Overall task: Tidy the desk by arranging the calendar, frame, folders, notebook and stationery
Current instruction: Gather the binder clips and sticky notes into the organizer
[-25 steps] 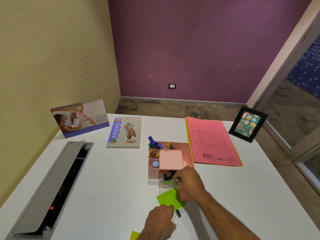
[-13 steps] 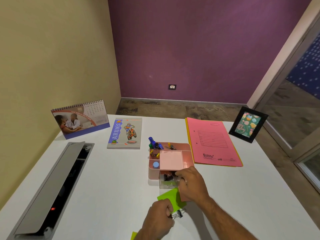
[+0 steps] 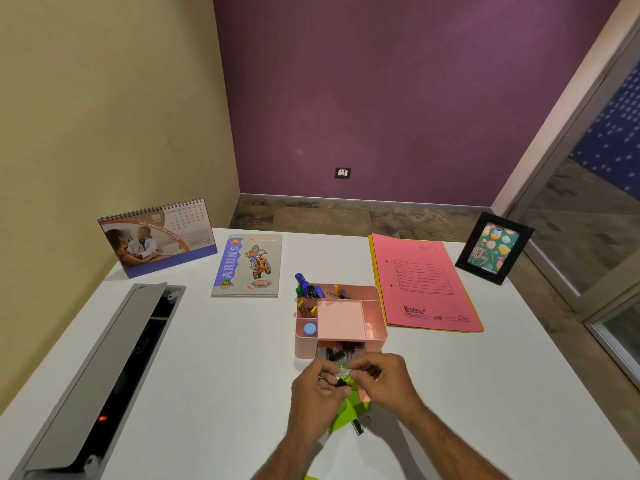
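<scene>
While both hands meet just in front of the pink desk organizer (image 3: 341, 315), the left hand (image 3: 317, 398) curls its fingers around a small black binder clip (image 3: 343, 382), and the right hand (image 3: 388, 382) pinches its thumb and fingertips at the clear front drawer (image 3: 337, 355) of the organizer, which stands pulled out and holds more dark clips. Under the hands, at 6 o'clock from the organizer, a lime green sticky note pad (image 3: 348, 415) lies on the white desk (image 3: 214, 375), with another binder clip (image 3: 357, 427) just at its near edge. Pens and markers (image 3: 308, 289) stand in the organizer's back compartments, and a pink note block fills its middle tray. At 1 o'clock from the organizer a pink folder (image 3: 424, 282) lies flat on a yellow folder whose edge shows along its left side. At 2 o'clock, near the desk's far right corner, the black photo frame (image 3: 494, 249) stands upright. At 11 o'clock the notebook (image 3: 247, 265) with a motorbike rider on its cover lies flat, and beyond it at 10 o'clock the spiral desk calendar (image 3: 157, 237) stands by the yellow wall. Along the desk's left side, at 8 o'clock, a grey cable-tray lid (image 3: 100, 372) is propped open.
</scene>
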